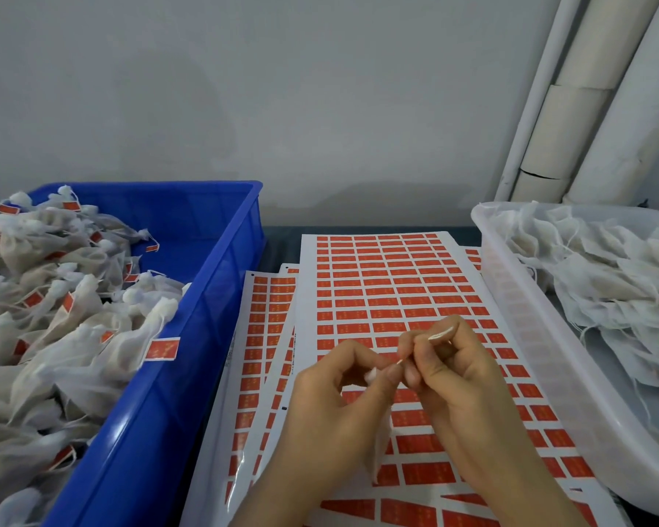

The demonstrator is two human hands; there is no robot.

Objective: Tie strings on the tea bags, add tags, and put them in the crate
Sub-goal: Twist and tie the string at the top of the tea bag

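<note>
White mesh tea bag (381, 446) hanging upright, neck topmost, pinched there by left hand (331, 397) and right hand (461, 378), fingers curled

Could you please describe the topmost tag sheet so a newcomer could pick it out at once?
A fanned stack of tag sheets lies between the blue crate, left, and the white tray, right. The top sheet is the central one, reaching farthest toward the wall. Its neighbours show only as edge strips; it alone shows full rows of red tags.
</note>
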